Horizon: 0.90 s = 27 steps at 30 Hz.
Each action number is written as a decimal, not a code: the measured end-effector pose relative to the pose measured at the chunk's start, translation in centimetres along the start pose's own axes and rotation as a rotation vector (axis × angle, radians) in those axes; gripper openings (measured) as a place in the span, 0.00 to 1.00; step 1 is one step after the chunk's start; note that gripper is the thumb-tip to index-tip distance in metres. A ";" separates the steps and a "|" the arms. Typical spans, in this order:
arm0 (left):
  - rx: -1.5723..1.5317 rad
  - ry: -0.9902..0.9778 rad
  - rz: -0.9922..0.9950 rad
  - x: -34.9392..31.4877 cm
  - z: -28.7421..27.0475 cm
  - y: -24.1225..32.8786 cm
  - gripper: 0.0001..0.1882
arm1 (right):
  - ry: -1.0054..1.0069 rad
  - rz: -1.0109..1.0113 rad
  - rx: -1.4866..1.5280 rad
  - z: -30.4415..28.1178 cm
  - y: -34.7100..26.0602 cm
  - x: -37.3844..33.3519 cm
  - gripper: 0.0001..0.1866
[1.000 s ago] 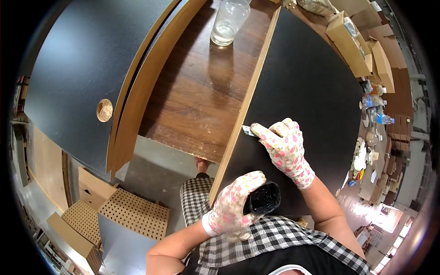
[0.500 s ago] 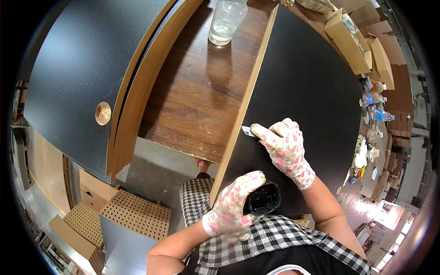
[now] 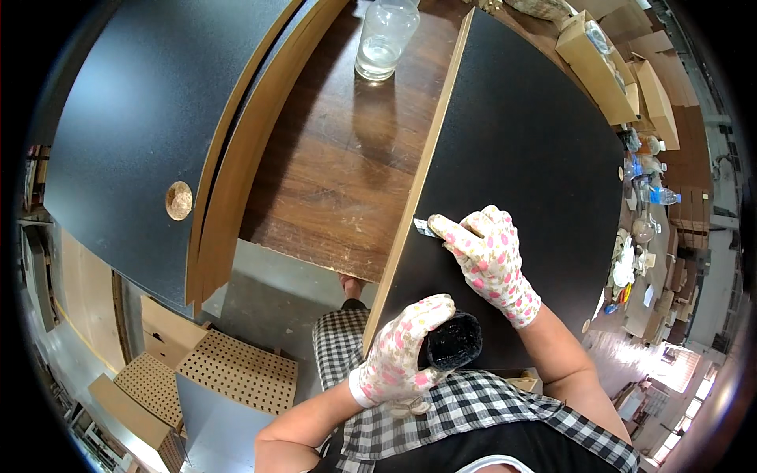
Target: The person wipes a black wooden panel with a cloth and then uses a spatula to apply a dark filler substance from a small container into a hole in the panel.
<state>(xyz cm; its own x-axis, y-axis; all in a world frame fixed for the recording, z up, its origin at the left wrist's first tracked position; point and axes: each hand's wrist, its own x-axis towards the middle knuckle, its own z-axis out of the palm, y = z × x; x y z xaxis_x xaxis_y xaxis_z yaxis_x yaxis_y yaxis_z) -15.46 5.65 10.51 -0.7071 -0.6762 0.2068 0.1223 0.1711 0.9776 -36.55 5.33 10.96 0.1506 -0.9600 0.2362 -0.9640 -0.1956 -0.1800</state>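
Observation:
My left hand [image 3: 402, 351], in a floral glove, is wrapped round a dark cup [image 3: 456, 340] with glossy black matter inside. It is held just above the near part of a black panel [image 3: 536, 134] with a bare wood-coloured edge. My right hand [image 3: 487, 256], gloved alike, pinches a small flat whitish piece with dark markings [image 3: 423, 228]. The piece meets the panel's left edge, and my index finger stretches along it. Whether it is a scraper blade or a folded strip cannot be made out.
Stacked black panels [image 3: 134, 118] with a round hole lie at the left. A clear jar [image 3: 380, 51] holding some liquid stands on the brown wooden tabletop [image 3: 323, 197]. Perforated boards [image 3: 236, 370] are low at left. Cardboard boxes [image 3: 598, 71] and bottles [image 3: 664, 195] line the far right.
The whole view has shifted slightly. Both hands keep their grips, and the small flat piece stays at the panel's edge with hardly any movement.

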 end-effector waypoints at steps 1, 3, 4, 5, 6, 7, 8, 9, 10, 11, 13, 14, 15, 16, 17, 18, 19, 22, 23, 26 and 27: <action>0.007 -0.003 0.005 0.0 0.0 0.0 0.38 | -0.023 -0.003 -0.010 0.0 -0.1 -0.1 0.18; -0.001 -0.006 0.011 -0.1 0.0 -0.1 0.38 | 0.009 0.014 0.012 0.3 -0.1 0.0 0.17; -0.008 -0.008 0.015 -0.2 0.0 -0.2 0.38 | 0.040 0.030 0.035 0.4 -0.2 0.1 0.17; -0.005 -0.008 0.017 -0.2 0.0 -0.3 0.38 | 0.044 0.029 0.035 0.4 -0.2 0.2 0.17; -0.010 -0.014 0.015 -0.3 -0.1 -0.4 0.38 | 0.026 0.036 0.027 0.3 -0.4 0.2 0.17; -0.015 -0.020 0.013 -0.4 -0.1 -0.5 0.38 | 0.007 0.044 0.020 0.3 -0.5 0.2 0.16; -0.011 -0.024 0.020 -0.3 -0.1 -0.6 0.38 | 0.015 0.045 0.016 0.3 -0.4 0.2 0.16; 0.024 -0.012 0.034 -0.2 0.0 -0.6 0.38 | 0.014 0.037 0.032 0.3 -0.3 0.1 0.16; 0.059 -0.003 0.047 -0.2 0.0 -0.7 0.38 | 0.013 0.031 0.049 0.3 -0.2 0.0 0.15; 0.060 -0.012 0.062 -0.2 0.0 -0.8 0.38 | 0.000 0.040 0.024 0.0 -0.2 0.2 0.15; 0.086 -0.023 0.055 0.0 0.1 -0.5 0.38 | -0.003 0.051 -0.014 0.2 -0.3 0.1 0.14; 0.093 -0.033 0.044 -0.1 0.2 -0.5 0.38 | -0.020 0.046 -0.028 0.1 -0.4 -0.1 0.15; 0.108 -0.020 0.054 -0.3 0.2 -0.5 0.38 | -0.019 0.020 0.004 0.3 -0.3 -0.3 0.16; 0.110 0.018 0.072 0.0 0.4 -0.2 0.38 | -0.003 0.017 0.033 -0.1 -0.5 -0.1 0.16; 0.117 0.016 0.066 -0.1 0.5 -0.3 0.38 | 0.002 0.033 0.046 0.0 -0.5 -0.2 0.16; 0.124 0.014 0.061 0.0 0.5 -0.3 0.38 | 0.007 0.047 0.059 0.1 -0.4 -0.3 0.16; 0.147 0.015 0.059 0.2 0.6 -0.2 0.38 | -0.021 0.054 0.014 0.0 -0.4 -0.2 0.16; 0.082 0.003 -0.003 0.4 0.9 0.2 0.37 | -0.011 0.038 0.036 0.0 -0.2 -0.6 0.16; 0.086 0.001 -0.001 0.4 0.8 0.3 0.37 | -0.001 0.030 0.090 -0.2 -0.3 -0.8 0.17; 0.086 0.006 -0.016 0.1 0.4 0.4 0.37 | 0.116 0.079 0.305 0.4 0.3 -1.1 0.16; 0.076 -0.004 0.004 0.1 0.0 0.2 0.38 | 0.173 0.068 0.345 0.1 0.2 -0.7 0.16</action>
<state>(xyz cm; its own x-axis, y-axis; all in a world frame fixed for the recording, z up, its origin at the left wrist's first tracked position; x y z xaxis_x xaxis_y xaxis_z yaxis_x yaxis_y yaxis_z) -15.48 5.57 10.72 -0.7097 -0.6724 0.2102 0.0721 0.2275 0.9711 -36.79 5.98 10.66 0.0209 -0.9308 0.3650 -0.8361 -0.2165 -0.5041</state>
